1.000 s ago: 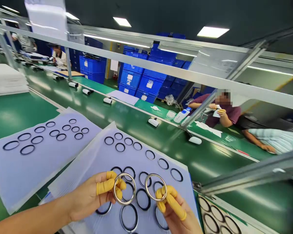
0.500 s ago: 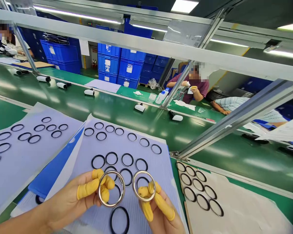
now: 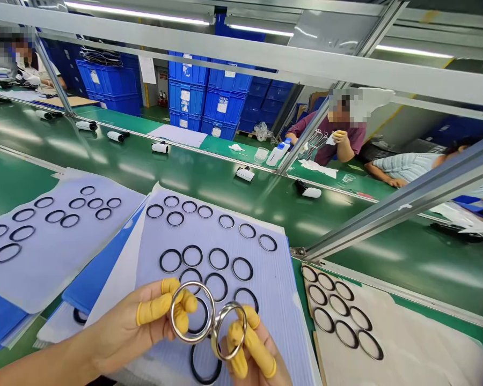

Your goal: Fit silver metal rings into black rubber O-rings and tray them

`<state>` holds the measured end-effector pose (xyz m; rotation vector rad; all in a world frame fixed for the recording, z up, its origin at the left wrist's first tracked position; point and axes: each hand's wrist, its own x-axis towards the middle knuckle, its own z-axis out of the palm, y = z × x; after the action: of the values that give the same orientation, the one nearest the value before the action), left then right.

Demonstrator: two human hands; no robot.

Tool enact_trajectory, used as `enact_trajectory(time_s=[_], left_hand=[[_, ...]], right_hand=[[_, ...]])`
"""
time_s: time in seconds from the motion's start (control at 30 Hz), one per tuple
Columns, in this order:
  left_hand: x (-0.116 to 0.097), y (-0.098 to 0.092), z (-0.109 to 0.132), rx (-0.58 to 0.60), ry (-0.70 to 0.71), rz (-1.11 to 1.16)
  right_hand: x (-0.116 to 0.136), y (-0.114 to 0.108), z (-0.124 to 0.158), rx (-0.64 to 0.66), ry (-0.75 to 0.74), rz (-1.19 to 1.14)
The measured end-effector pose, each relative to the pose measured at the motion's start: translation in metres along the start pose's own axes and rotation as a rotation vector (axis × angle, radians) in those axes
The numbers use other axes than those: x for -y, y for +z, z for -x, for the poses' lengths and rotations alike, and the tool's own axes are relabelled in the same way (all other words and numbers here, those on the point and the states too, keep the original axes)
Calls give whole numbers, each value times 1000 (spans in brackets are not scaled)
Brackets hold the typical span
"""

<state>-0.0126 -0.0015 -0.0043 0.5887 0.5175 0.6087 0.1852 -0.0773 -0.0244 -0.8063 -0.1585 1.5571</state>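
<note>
2 shiny metal rings (image 3: 192,282) touch edge to edge, 1 pinched tight in the fingers of the left hand (image 3: 132,327) and 1 in the right hand (image 3: 251,348), both held up over a pale board (image 3: 209,230) with many black rubber rings (image 3: 170,250) on it.

The left hand (image 3: 132,324) pinches a metal ring (image 3: 171,312); the right hand (image 3: 251,348) holds a second metal ring (image 3: 214,332) against it; black rubber rings (image 3: 160,261) lie beyond.

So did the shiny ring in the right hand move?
Yes, the metal ring moved down and left, closer to the black rubber ring lying on the sheet below it.
</note>
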Motion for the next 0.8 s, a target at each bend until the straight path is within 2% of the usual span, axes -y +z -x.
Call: enact_trajectory(time_s=[0.13,0.37,0.63,0.8], left_hand=[[2,-3,4,-55,27,52],[7,-6,4,-76,8,54],[10,-6,1,-38,-15,61],[11,-11,-3,-18,-1,109]], right_hand=[[-6,3,0,-24,12,-45],[-7,8,0,-47,37,-131],[-18,-14,-12,59,60,-216],[-17,-11,-9,-25,86,-232]])
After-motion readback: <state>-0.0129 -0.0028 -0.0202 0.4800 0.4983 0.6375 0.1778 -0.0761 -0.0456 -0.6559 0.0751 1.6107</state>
